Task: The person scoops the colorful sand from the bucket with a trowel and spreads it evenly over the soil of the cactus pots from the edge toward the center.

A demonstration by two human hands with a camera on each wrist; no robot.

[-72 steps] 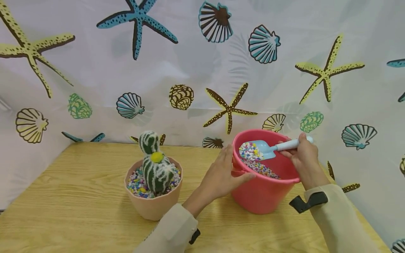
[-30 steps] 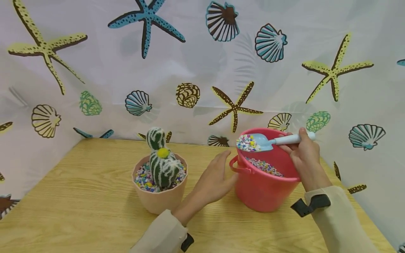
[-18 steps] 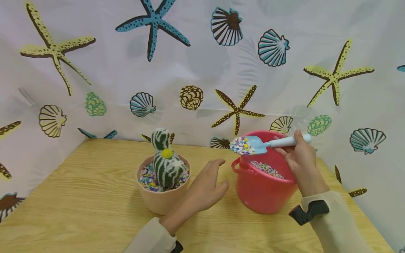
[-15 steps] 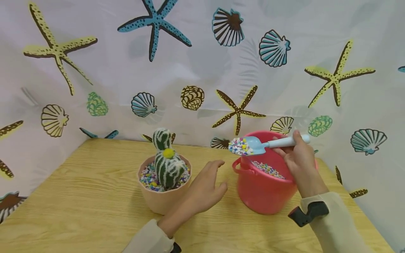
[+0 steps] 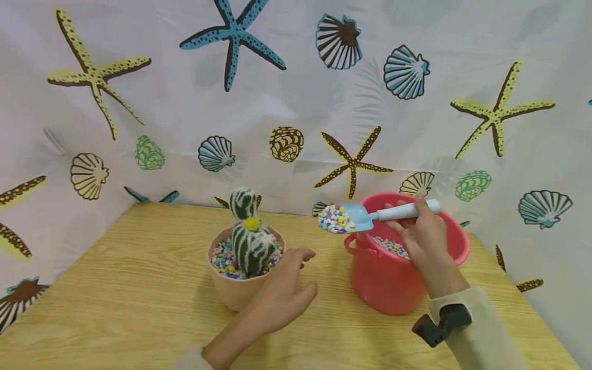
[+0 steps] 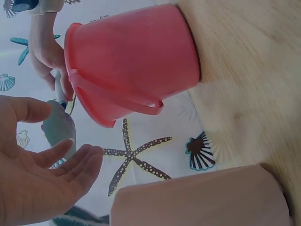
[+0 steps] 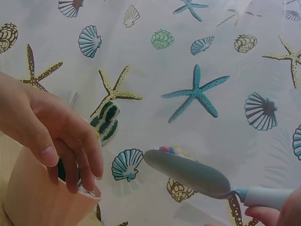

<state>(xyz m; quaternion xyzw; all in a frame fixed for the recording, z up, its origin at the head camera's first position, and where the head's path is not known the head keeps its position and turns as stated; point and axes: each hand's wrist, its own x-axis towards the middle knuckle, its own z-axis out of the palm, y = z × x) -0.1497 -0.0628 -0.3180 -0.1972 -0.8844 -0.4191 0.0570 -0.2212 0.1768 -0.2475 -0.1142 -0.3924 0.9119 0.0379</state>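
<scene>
My right hand [image 5: 426, 239] grips the white handle of a light blue toy shovel [image 5: 362, 217]. Colourful pebbles [image 5: 335, 220] are heaped on its blade, which has come out past the left rim of the pink bucket [image 5: 386, 288]. More pebbles lie inside that bucket. At the pot's right side, my left hand [image 5: 282, 295] hovers with loosely bent fingers and holds nothing; whether it touches the pot cannot be told. The peach flowerpot [image 5: 231, 292] contains a striped green cactus [image 5: 252, 249] with a yellow flower, set in similar pebbles. In the left wrist view the shovel [image 6: 61, 125] shows from below.
Both containers stand on a wooden table [image 5: 129, 288], with a gap of bare wood between them. A white curtain [image 5: 287, 195] printed with starfish and shells hangs behind and at the sides. The bucket's pink carrying handle [image 5: 355, 246] hangs on its left.
The loaded shovel has moved left, from inside the bucket to beyond its rim. My left hand has left the bucket's edge and drawn back leftward to the flowerpot. The view has shifted slightly.
</scene>
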